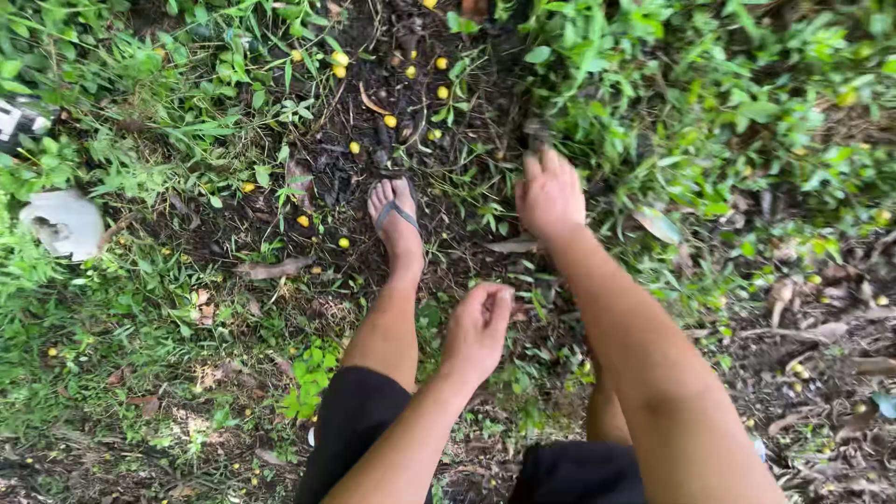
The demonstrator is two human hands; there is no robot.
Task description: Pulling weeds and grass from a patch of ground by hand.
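Several small yellow round fruits [390, 120] lie scattered on dark soil among weeds. My right hand [549, 194] reaches forward and down, back of the hand up and fingers stretched out, with nothing visible in it. My left hand [479, 327] hangs nearer to me with its fingers curled inward. Whether anything lies inside the curl is hidden. My left foot [396, 224], in a grey flip-flop, stands on the soil just left of the right hand. The nearest fruit [343, 243] lies left of the foot.
Green weeds and grass [709, 103] flank the bare soil strip on both sides. A pale flat stone or piece of litter [65, 222] lies at the left edge. Dry brown leaves [273, 270] and twigs are strewn about. More fruits dot the ground at the right [800, 371].
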